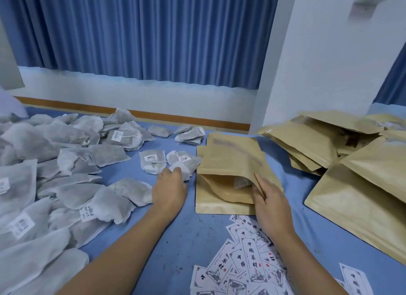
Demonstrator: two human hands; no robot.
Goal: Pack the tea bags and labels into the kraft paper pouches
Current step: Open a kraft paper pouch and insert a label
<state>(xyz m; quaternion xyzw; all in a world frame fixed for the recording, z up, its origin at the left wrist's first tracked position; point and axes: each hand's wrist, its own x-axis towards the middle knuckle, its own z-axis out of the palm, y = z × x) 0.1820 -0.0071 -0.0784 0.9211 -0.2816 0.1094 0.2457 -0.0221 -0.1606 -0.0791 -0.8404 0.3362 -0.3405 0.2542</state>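
One white mesh tea bag [189,163] is gripped by the left hand [169,190]; the right hand [272,199] pinches open a tan kraft paper pouch [232,160], and slackening could close it.

Tea bag [241,182] in open kraft pouch [230,160]: largely concealed by its wall. Tea bag pile [33,185] cut off at left edge; printed labels [248,264] at bottom edge. Barcode sticker [151,158] text illegible.

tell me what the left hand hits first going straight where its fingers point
The grey mesh tea bag with a white label; the left hand seems to be pinching its near corner.
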